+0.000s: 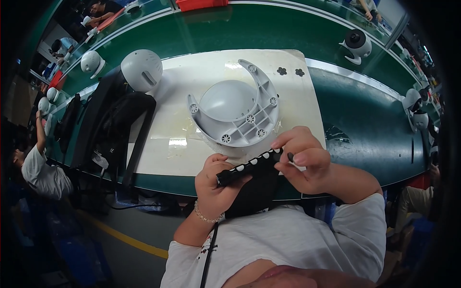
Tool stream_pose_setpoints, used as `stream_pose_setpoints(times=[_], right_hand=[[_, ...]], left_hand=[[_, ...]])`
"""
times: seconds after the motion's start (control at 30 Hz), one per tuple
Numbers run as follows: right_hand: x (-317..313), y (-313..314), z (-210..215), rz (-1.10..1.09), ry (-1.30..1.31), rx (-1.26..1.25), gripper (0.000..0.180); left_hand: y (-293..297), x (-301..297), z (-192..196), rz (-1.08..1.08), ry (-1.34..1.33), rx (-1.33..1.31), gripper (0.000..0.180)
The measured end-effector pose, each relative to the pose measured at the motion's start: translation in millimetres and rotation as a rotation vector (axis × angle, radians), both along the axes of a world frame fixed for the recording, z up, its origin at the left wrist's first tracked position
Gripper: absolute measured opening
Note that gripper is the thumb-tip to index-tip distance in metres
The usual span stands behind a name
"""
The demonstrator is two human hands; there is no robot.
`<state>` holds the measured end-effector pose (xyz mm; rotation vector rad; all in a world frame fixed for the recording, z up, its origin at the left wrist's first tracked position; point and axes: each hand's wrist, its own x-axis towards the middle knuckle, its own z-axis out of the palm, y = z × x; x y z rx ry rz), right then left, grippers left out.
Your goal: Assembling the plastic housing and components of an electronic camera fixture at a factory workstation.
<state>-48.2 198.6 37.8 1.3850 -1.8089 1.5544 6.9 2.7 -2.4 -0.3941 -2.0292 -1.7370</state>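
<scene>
My left hand (218, 180) grips the lower end of a black strip (247, 167) that carries a row of small white pads. My right hand (302, 156) pinches the strip's upper end between thumb and fingers, close to my chest. Just beyond my hands, a grey plastic housing (235, 110) lies on a white mat (192, 81): a dome with a curved, ribbed bracket around it. Two small black flower-shaped pieces (290, 72) lie at the mat's far right corner.
A white round shell (141, 69) stands at the mat's left beside a black stand (113, 125). The green bench (365, 110) holds more white round units (357, 44) at the right. Other people work at the far left and top. A red bin (201, 4) sits at the back.
</scene>
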Motion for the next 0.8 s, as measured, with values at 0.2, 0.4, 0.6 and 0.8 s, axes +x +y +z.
stream_pose_setpoints(times=[0.2,0.4,0.6,0.8], right_hand=[[2.4,-6.0,-3.4,-0.086,0.129,0.092,0.050],[2.4,1.1,8.9,0.263,0.047,0.172,0.036],[-15.5,-3.8,28.0,-0.057,-0.174,0.010,0.058],[-36.7,-20.6,52.0,0.019,-0.351,0.088,0.060]], left_hand=[[-0.2,-0.5,6.1,-0.001,0.049,-0.200,0.025],[-0.7,1.2,5.7,0.038,0.077,-0.228,0.026],[-3.2,4.1,10.9,0.060,0.077,-0.172,0.026],[-1.9,-5.4,23.9,0.278,0.240,-0.531,0.029]])
